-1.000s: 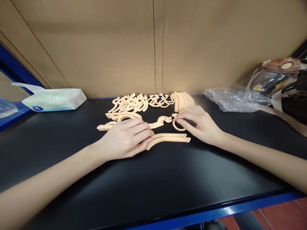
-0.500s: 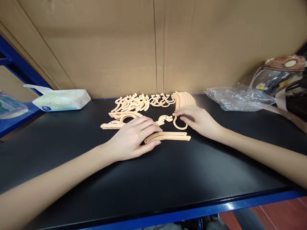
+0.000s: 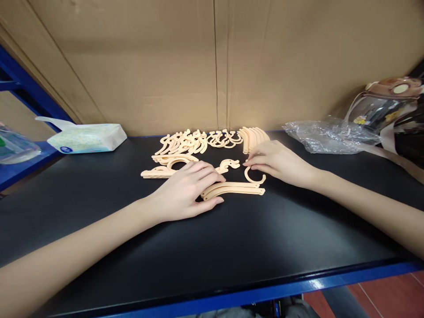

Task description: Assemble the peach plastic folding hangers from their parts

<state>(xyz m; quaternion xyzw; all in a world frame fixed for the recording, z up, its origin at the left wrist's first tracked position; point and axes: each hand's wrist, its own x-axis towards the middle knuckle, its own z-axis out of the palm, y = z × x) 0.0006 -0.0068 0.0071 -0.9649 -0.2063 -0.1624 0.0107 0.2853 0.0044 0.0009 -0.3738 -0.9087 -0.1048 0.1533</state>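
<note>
My right hand (image 3: 276, 163) pinches a beige hook (image 3: 255, 181) by its upper end, and the hook's open curve hangs toward me. My left hand (image 3: 188, 190) lies low over the table, fingers stretched and thumb apart, at the left ends of two slightly curved beige bars (image 3: 236, 190). Whether it presses on them is hidden. Just behind the bars is a beige piece with a wavy, notched shape (image 3: 229, 164), partly covered by my left fingers. Flat beige pieces (image 3: 155, 172) are stacked to the left of that hand.
Along the back lie a pile of curved beige pieces (image 3: 182, 141), several hooks (image 3: 225, 139) and a row of bars (image 3: 253, 138). A tissue pack (image 3: 88, 138) stands at left. Clear plastic wrap (image 3: 318, 134) and a bottle (image 3: 380, 108) are at right, before a cardboard wall (image 3: 149, 66).
My right hand has closed its fingertips on the hook and shifted it slightly right, turning it. My left hand has hardly moved.
</note>
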